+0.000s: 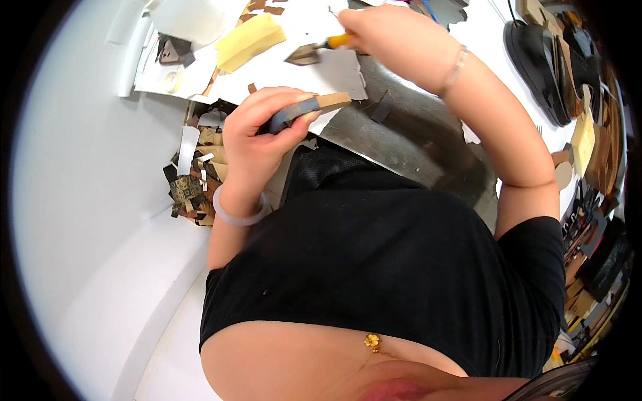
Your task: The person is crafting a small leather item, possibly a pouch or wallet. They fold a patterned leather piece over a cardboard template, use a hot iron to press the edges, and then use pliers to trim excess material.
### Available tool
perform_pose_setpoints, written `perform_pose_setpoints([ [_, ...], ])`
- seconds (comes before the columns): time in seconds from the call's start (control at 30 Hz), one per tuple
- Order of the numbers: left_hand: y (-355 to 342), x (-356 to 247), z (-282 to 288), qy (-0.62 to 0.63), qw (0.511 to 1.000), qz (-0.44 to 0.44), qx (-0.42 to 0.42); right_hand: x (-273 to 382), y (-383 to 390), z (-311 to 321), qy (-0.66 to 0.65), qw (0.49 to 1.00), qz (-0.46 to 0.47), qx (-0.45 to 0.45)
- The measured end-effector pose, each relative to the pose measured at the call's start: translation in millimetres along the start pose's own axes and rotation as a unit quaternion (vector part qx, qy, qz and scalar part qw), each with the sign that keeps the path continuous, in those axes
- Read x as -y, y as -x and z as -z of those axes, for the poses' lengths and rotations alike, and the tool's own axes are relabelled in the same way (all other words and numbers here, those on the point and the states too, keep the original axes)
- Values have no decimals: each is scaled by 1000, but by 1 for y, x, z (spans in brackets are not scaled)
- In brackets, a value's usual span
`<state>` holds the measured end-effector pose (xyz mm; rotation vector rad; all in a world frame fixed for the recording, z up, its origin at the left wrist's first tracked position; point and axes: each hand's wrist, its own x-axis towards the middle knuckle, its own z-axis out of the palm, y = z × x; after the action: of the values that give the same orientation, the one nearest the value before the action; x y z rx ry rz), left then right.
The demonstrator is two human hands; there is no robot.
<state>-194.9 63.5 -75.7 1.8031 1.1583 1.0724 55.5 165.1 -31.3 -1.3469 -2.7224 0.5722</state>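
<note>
My left hand (254, 123) is closed round a narrow block (332, 101), dark grey-blue where I grip it and tan at its free end. The thumb and fingers press it from both sides. Farther off to the right, my right hand (384, 37) is wrapped round the yellow handle of a flat-ended tool (305, 55). Its grey, wedge-shaped end points left and looks slightly blurred, so whether it is a brush or a scraper does not show. A gap separates the tool from the block. White sheets (342, 70) lie beneath.
A folded yellow cloth or sponge (251, 41) lies at the far left. A grey metal plate (418, 137) carries a small dark strip (382, 107). Black shoes (535, 70) stand at the right. Leather scraps (194, 194) fill a spot below the table's left edge.
</note>
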Motion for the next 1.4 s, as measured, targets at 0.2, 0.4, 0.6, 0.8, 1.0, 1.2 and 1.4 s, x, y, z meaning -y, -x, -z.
perform_pose_setpoints([
  [0.2,-2,3,-4,20,1000,13,-2,4,9,10,-22,999,-23,5],
  [0.4,-5,-1,-4,27,999,17,7,-31,35,26,-184,974,-87,-103],
  [0.6,-8,8,-5,21,1000,-20,6,-3,73,47,-155,973,-121,-119],
  [0.8,-11,10,-7,-14,997,-71,-12,-26,90,34,-205,970,-79,-105],
  [1.0,-12,10,-7,-36,995,-88,-18,-32,90,33,-247,965,-45,-82],
  [1.2,-14,8,-8,-68,993,-91,-17,-32,92,33,-232,970,-41,-66],
  [1.4,-14,5,-7,-79,993,-89,-12,-33,94,34,-244,966,-61,-60],
])
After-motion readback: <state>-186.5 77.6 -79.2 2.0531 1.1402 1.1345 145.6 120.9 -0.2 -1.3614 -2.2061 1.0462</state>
